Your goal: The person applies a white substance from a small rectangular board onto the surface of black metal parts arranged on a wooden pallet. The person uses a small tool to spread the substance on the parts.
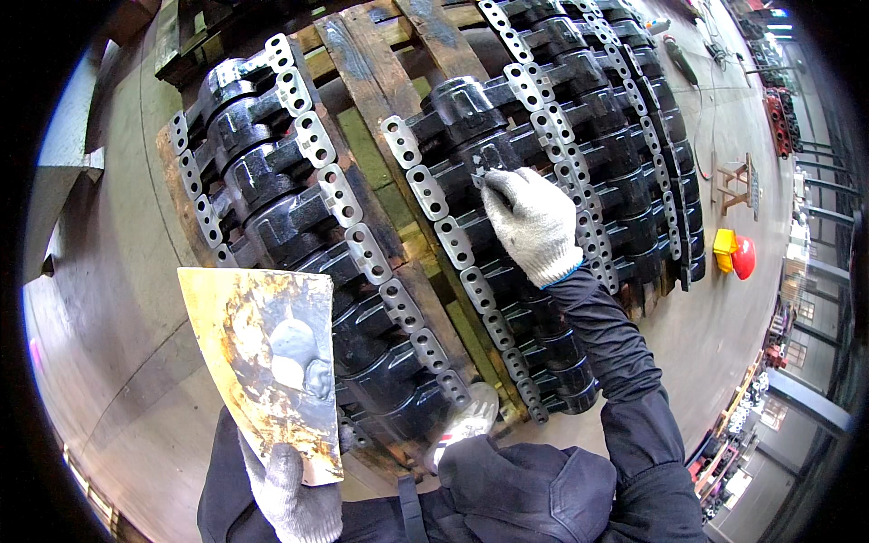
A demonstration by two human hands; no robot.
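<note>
My left hand (288,493), in a white knit glove, grips the lower end of a stained, yellowish flat board (231,335). A dollop of smooth grey putty (294,342) lies on the board's face. My right hand (532,222), gloved the same way, reaches forward with fingers pinched together against a glossy black track link (466,109). Grey smears show on the black surface at the fingertips. A small thin greyish thing pokes out there, too small to make out. Bare-metal link plates with round holes (434,192) run alongside the black castings.
Further black track chains (625,136) lie in rows on wooden pallet planks (362,54). A shoe (475,412) stands beside the near end of the chains. Beyond, on the floor, are a red helmet (743,258), a yellow box (724,249) and a wooden stand (738,185).
</note>
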